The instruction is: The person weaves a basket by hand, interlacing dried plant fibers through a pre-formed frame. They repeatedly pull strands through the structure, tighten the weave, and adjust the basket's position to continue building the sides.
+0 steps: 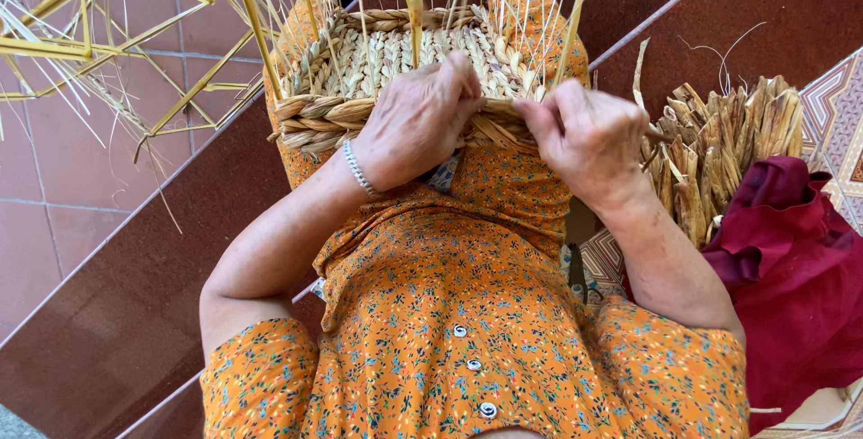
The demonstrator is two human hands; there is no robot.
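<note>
A: Item one, upper middle of the frame?
B: Half-woven basket [395, 70], pale straw, braided rim, resting on the lap. Loose yellow stakes [99, 44] fan from it toward the upper left.

A: Left hand?
B: Left hand [418, 120], centre frame, lying on the near rim of the basket; fingers pressed together and curled, tips pinching a straw strand at the rim. Silver bracelet [358, 169] on the wrist.

A: Right hand?
B: Right hand [589, 133], just right of centre, touching the same rim; fingers bunched, thumb and forefinger pinching the strand beside the left fingertips.

A: Surroundings?
B: Bundle of dried leaves [719, 147], right side, on the floor. Dark red cloth [791, 268], lower right, touching the bundle. Orange flowered dress [467, 331], lower centre. Reddish tile floor [54, 178], left side.
</note>
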